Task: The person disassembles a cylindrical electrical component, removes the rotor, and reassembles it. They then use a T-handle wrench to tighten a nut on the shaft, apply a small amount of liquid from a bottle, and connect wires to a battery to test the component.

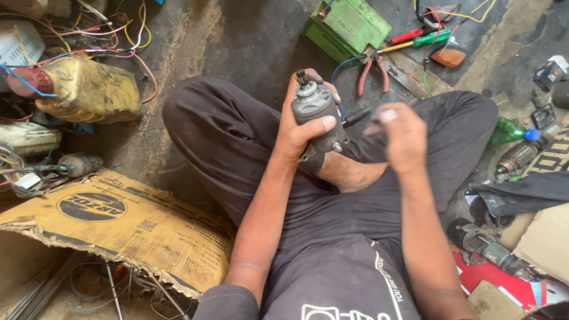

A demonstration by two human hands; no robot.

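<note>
Your left hand (299, 127) is wrapped around a grey motor (317, 115), thumb pressed across its front and fingers curled behind it. You hold it upright above your crossed legs, with its small toothed gear at the top and a bolt end showing at the lower right. Your right hand (400, 136) is just beside the motor, blurred by motion. Its fingers are bunched together around a dark tool (355, 117) whose tip points toward the motor's lower side; you cannot tell whether the tip touches it, or what kind of tool it is.

Beyond the motor, on the concrete floor (249, 41), lies a pair of red-handled pliers (371, 74) with a blue wire (347, 62) looping near it. Just past them sits a green box (348, 26), and to its right a screwdriver (418, 40) with a green and red handle. A green bottle (510, 131) with a blue cap lies by your right knee, close to a rusty motor part (517, 159).

To your left, a flattened piece of cardboard (127, 228) lies by your thigh. Further off stands a dirty yellow jug (86, 89) with a red cap, with a tangle of coloured wires (127, 35) behind it.
</note>
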